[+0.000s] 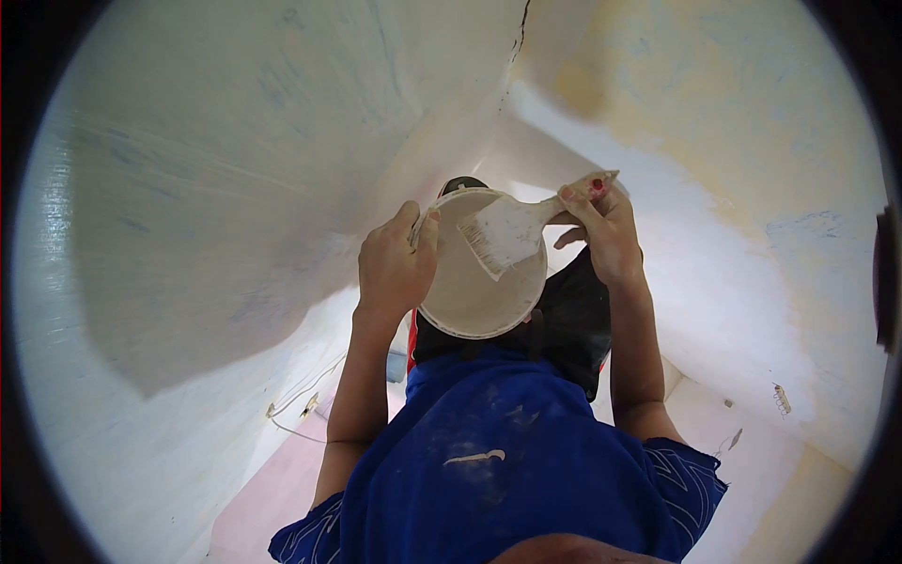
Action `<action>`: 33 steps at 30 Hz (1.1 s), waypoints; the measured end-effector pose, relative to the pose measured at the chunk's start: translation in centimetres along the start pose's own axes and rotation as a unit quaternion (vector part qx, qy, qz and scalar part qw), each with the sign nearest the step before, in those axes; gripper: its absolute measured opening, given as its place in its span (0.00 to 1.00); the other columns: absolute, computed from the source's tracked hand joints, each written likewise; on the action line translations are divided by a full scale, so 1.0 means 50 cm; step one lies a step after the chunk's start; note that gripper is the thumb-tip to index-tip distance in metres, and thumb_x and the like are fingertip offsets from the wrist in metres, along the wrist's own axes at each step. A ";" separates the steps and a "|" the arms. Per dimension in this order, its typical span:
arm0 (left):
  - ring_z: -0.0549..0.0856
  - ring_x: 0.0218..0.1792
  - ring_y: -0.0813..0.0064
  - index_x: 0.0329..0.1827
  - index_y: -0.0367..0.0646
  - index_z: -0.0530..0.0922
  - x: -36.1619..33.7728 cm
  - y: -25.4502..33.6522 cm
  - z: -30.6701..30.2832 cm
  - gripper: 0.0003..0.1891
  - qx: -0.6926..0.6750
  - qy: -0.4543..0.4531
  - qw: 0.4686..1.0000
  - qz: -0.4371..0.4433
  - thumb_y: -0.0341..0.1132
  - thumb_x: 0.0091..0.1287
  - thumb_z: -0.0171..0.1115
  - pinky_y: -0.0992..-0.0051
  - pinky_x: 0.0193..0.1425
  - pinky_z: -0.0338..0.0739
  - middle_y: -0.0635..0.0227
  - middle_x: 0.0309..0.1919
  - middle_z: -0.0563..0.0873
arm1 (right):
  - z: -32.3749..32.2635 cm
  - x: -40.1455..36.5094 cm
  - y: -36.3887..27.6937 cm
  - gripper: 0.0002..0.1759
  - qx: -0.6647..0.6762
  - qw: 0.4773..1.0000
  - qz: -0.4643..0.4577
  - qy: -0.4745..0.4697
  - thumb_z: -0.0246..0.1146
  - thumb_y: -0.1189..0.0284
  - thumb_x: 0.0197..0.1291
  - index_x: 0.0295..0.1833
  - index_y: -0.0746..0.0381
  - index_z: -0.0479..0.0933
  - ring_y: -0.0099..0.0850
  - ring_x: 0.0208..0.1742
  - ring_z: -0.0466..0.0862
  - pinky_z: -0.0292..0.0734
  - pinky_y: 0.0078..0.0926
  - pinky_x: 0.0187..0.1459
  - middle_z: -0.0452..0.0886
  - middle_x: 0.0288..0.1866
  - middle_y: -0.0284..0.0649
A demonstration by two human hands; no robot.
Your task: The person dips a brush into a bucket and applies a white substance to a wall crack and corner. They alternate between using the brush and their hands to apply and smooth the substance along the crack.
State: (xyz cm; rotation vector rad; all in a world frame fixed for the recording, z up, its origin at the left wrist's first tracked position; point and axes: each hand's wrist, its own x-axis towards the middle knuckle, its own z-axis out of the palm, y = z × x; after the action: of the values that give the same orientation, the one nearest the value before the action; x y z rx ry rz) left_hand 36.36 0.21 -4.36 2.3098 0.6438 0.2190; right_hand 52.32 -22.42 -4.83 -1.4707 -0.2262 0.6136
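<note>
Head view: the left hand (395,268) is clenched on the near rim of a white bucket (470,303), thumb hooked over the edge and fingers wrapped around the outside wall. The bucket hangs between the two hands, in front of the person's chest, tipped so that its open mouth faces the camera. The right hand (603,230) is grasping the handle of a wide paintbrush (507,233), pinched near its red-marked end. The white-coated bristles reach from that hand leftward across the bucket's mouth, over its far side.

Below the hands come the forearms and a blue shirt (526,451) flecked with white, with dark cloth (575,324) just under the bucket. Left of the left hand rises a whitish wall (216,188) with faint blue patches. Right of the right hand is a wall (752,169) part yellow, part white. A dark crack (518,38) runs up the corner above the hands. A pinkish floor (272,489) lies below the left forearm.
</note>
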 end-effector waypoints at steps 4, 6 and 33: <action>0.84 0.30 0.39 0.34 0.39 0.74 -0.004 -0.001 -0.003 0.19 0.002 0.005 1.000 -0.005 0.45 0.79 0.57 0.48 0.36 0.75 0.45 0.25 0.83 | -0.022 -0.012 0.040 0.12 0.120 0.990 0.048 0.057 0.66 0.65 0.76 0.49 0.63 0.76 0.35 0.39 0.94 0.86 0.22 0.24 0.87 0.43 0.44; 0.84 0.30 0.39 0.34 0.39 0.74 -0.003 0.001 -0.005 0.19 0.002 0.003 1.000 -0.001 0.45 0.79 0.57 0.49 0.36 0.75 0.45 0.25 0.83 | -0.033 -0.016 0.047 0.12 0.144 0.985 0.074 0.066 0.66 0.64 0.76 0.49 0.62 0.76 0.35 0.39 0.94 0.86 0.22 0.24 0.87 0.42 0.44; 0.81 0.27 0.40 0.33 0.39 0.71 -0.009 -0.009 -0.005 0.20 0.017 0.004 1.000 0.016 0.45 0.79 0.57 0.50 0.35 0.74 0.45 0.22 0.80 | -0.069 -0.042 0.097 0.12 0.354 0.916 0.185 0.032 0.67 0.64 0.74 0.44 0.60 0.76 0.28 0.37 0.90 0.78 0.13 0.21 0.87 0.41 0.40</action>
State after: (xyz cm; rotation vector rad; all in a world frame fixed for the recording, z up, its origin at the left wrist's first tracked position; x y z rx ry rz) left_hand 35.72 0.40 -4.48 2.3544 0.6192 0.2352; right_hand 51.12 -26.56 -9.47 -0.8194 0.3154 0.8406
